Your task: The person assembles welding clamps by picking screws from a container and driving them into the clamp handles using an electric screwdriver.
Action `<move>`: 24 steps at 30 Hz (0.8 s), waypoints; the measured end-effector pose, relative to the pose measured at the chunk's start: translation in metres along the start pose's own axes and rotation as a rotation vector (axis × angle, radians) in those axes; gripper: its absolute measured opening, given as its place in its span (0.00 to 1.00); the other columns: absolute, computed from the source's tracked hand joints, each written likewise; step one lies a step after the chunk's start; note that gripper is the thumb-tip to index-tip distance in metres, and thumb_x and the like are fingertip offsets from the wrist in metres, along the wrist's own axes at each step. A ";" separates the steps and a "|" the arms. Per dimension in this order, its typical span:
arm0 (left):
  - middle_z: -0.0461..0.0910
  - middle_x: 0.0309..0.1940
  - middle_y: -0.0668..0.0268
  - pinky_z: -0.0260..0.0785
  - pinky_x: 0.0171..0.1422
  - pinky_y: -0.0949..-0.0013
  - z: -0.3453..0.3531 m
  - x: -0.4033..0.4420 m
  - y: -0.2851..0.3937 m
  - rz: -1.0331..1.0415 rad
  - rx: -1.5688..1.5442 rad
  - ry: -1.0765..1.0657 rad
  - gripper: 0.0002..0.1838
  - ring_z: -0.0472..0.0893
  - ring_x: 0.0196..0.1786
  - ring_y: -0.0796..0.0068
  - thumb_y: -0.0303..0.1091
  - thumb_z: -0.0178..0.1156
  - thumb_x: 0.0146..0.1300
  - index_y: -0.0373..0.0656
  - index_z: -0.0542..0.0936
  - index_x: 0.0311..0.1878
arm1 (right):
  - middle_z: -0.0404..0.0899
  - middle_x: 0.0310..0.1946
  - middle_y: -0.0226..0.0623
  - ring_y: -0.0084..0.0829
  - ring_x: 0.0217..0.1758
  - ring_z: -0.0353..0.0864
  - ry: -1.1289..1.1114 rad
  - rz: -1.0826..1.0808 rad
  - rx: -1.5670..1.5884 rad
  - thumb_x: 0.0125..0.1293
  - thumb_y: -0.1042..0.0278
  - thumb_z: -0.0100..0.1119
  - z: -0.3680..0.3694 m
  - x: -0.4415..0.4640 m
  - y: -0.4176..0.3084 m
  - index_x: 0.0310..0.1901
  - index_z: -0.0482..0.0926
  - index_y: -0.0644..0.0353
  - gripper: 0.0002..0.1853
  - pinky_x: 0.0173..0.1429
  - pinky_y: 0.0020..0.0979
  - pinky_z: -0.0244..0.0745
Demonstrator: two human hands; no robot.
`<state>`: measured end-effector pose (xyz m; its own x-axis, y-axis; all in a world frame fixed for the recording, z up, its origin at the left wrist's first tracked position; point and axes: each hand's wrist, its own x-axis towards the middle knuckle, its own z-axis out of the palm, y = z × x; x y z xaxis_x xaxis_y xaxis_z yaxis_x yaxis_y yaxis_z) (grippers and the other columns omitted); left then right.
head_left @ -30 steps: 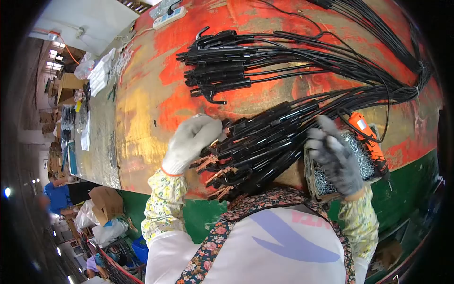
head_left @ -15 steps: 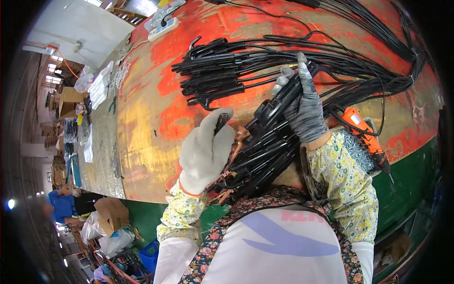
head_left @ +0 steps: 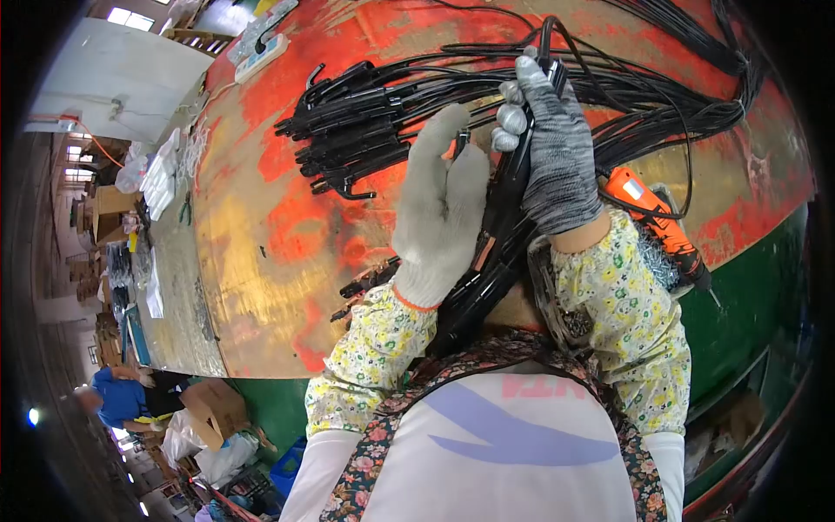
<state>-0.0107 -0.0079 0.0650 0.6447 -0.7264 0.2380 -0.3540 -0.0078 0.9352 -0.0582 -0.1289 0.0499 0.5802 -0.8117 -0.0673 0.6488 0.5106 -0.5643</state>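
Near the middle of the worktop [head_left: 252, 278], from where I stand, a black handle [head_left: 514, 178] is held up at a slant, its cord [head_left: 571, 42] looping over the top. The right hand [head_left: 561, 152] is closed round it, fingers curled over its upper part. The left hand [head_left: 439, 204], just beside, pinches a small dark piece [head_left: 462, 141] between thumb and fingers. The step looks like handling this one handle; moving it would call for a firm right grip and slack cord. More handles [head_left: 352, 113] lie upper left of the hands, an orange power driver [head_left: 651, 207] to the right.
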 end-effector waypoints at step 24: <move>0.68 0.61 0.55 0.58 0.71 0.64 0.038 0.007 -0.036 0.200 -0.160 -0.268 0.27 0.70 0.63 0.64 0.22 0.50 0.67 0.35 0.57 0.68 | 0.77 0.32 0.33 0.20 0.28 0.76 0.120 -0.230 -0.348 0.64 0.65 0.64 0.005 0.020 -0.017 0.49 0.71 0.59 0.16 0.27 0.23 0.74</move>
<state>-0.0194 -0.0391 0.0233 0.3658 -0.8569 0.3631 -0.3314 0.2446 0.9112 -0.0555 -0.1529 0.0621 0.3650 -0.9310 0.0088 0.5378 0.2032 -0.8182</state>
